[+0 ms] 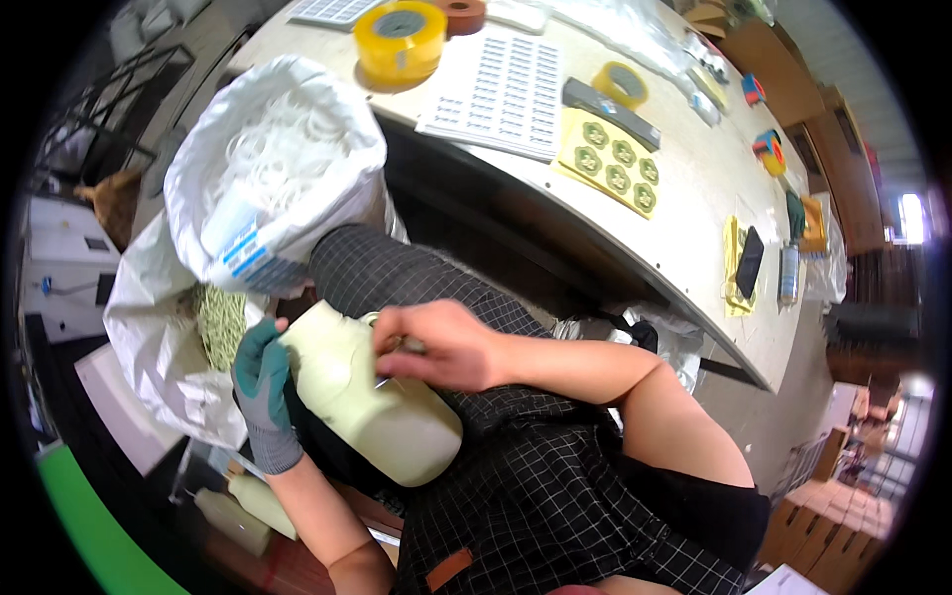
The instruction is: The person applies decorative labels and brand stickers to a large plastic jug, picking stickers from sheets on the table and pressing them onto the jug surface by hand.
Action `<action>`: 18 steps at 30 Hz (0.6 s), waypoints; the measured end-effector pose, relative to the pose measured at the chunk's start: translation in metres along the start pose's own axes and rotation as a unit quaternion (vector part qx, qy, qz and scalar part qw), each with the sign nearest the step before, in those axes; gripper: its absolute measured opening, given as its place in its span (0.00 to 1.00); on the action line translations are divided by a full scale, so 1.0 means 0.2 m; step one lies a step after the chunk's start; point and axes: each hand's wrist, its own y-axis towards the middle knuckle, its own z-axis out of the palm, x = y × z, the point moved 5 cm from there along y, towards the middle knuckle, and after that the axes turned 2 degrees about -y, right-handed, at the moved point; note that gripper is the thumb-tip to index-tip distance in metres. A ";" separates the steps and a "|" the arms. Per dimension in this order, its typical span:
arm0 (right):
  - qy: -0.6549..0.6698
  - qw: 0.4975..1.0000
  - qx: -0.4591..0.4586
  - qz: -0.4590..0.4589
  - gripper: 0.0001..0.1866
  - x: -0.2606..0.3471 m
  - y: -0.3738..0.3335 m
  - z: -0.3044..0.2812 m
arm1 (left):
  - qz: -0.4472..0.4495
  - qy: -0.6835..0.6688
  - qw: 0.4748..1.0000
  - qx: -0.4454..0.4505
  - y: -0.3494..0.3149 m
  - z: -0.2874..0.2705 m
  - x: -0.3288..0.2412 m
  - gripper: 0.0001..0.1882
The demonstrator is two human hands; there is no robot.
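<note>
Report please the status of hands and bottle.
Gloved left hand at neck end of pale bottle. Right hand closed on small object, mostly hidden, at bottle's side. Bottle tilted. White sack beside left hand.

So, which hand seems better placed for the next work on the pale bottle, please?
Probably the right hand, bare and close over the pale bottle; the gloved left hand steadies its other side.

Pale yellow-green bottle (359, 399), round-bodied and tilted

The pale bottle (362, 405) looks smooth plastic, the apron (526, 486) matt cloth, the tape (399, 61) glossy.
</note>
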 end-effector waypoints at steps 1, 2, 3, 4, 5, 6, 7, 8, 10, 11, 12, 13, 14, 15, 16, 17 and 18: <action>0.003 0.998 -0.054 0.014 0.14 -0.06 -0.05 -0.11 | 0.011 -0.057 0.998 0.007 0.00 0.03 0.01 0.19; 0.005 0.994 -0.106 0.027 0.13 -0.11 -0.09 -0.23 | -0.007 0.011 1.000 -0.011 0.03 0.04 0.04 0.20; -0.039 0.985 -0.153 0.074 0.14 -0.19 -0.16 -0.38 | -0.027 0.079 0.996 -0.030 0.04 0.10 0.04 0.20; -0.083 0.969 -0.198 0.120 0.16 -0.26 -0.23 -0.55 | -0.043 0.146 0.987 -0.050 0.06 0.13 0.03 0.21; -0.136 0.944 -0.245 0.175 0.17 -0.34 -0.30 -0.70 | 0.012 0.292 0.955 -0.055 0.08 0.11 0.03 0.23; -0.189 0.908 -0.292 0.233 0.17 -0.43 -0.40 -0.86 | 0.085 0.385 0.915 -0.085 0.11 0.14 -0.03 0.24; -0.259 0.868 -0.336 0.258 0.17 -0.48 -0.48 -1.02 | 0.157 0.474 0.859 -0.114 0.14 0.18 -0.08 0.25; -0.326 0.822 -0.374 0.281 0.17 -0.52 -0.54 -1.17 | 0.226 0.554 0.788 -0.144 0.15 0.22 -0.14 0.26; -0.415 0.764 -0.418 0.265 0.17 -0.60 -0.61 -1.36 | 0.218 0.440 0.870 -0.051 0.25 0.48 -0.31 0.26; -0.424 0.762 -0.414 0.260 0.17 -0.65 -0.61 -1.41 | 0.269 0.436 0.859 -0.007 0.29 0.68 -0.39 0.25; -0.434 0.760 -0.412 0.254 0.17 -0.71 -0.61 -1.46 | 0.312 0.404 0.857 0.075 0.33 0.92 -0.47 0.23; -0.444 0.757 -0.411 0.247 0.17 -0.73 -0.60 -1.50 | 0.316 0.400 0.854 0.105 0.37 1.14 -0.49 0.22; -0.445 0.758 -0.412 0.240 0.16 -0.74 -0.58 -1.52 | 0.326 0.387 0.846 0.167 0.41 1.34 -0.51 0.23; -0.449 0.756 -0.413 0.236 0.16 -0.74 -0.57 -1.52 | 0.354 0.413 0.818 0.188 0.48 1.52 -0.45 0.24; -0.454 0.756 -0.413 0.230 0.16 -0.74 -0.55 -1.53 | 0.382 0.439 0.787 0.206 0.55 1.68 -0.35 0.24; -0.458 0.753 -0.411 0.232 0.16 -0.75 -0.56 -1.55 | 0.387 0.445 0.777 0.221 0.60 1.86 -0.29 0.24; -0.456 0.758 -0.404 0.231 0.16 -0.75 -0.54 -1.55 | 0.389 0.454 0.766 0.234 0.65 2.01 -0.24 0.23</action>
